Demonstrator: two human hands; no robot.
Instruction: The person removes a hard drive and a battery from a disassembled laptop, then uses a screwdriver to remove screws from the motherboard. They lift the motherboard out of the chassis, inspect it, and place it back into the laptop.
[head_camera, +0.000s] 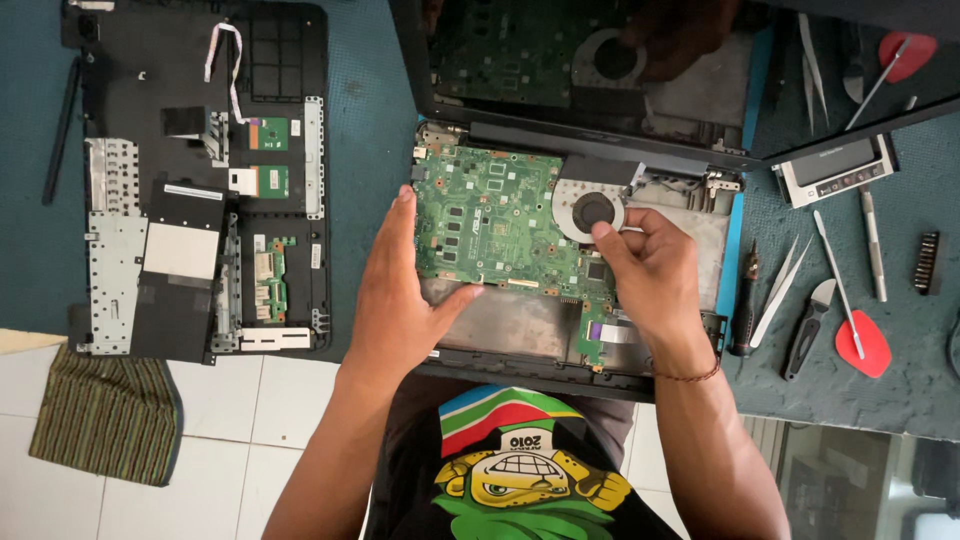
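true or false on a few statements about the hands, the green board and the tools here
1. The right hand pinches at the round fan. True.
2. The left hand holds a screwdriver. False: it lies flat at the green board, holding no tool.
3. A red pick lies to the right of the laptop base. True.
4. The keyboard cover lies on the right. False: it lies on the left.

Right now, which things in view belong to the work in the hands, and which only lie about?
In hand:
- left hand on the edge of the green circuit board
- right hand, fingers at the round fan
- open laptop base under them

Lying about:
- removed keyboard panel, left
- screwdriver, tweezers, red pry pick, right
- striped cloth
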